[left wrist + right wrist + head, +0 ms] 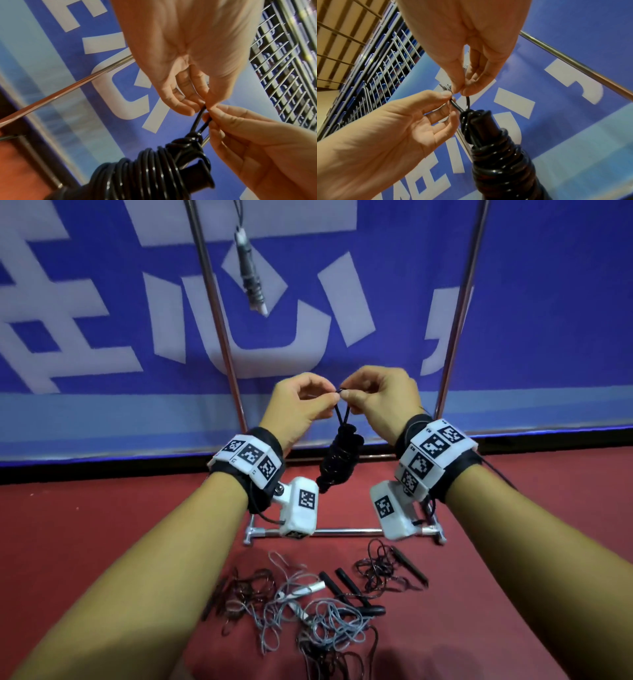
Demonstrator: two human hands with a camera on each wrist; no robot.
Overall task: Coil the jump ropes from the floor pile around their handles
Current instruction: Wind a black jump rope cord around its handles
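So the black jump rope (337,460) hangs in the air between the two hands, dangling by a small loop (342,409) of its own cord; the left hand (301,402) pinches one side of that loop with thumb and forefinger, the right hand (380,398) pinches the other side, and their fingertips nearly touch at the top; the bundle itself sits just below both, between the wrists.

The head view is the only one showing the floor pile (308,601); loose ropes, black, grey and brownish, tangled on the red floor (102,525) well below the hands, beside a metal rack (342,531); another wrapped rope (251,273) hangs from that rack higher up, in front of a blue banner (548,302). The wrist views lose all that but get the knot up close; the left wrist view shows the two loop strands crossing into a knot (192,138) over the handle ends.

The rope looks glossy black, wound in tight neat turns round the handles (503,159); a handle end (481,125) pokes out of the top.
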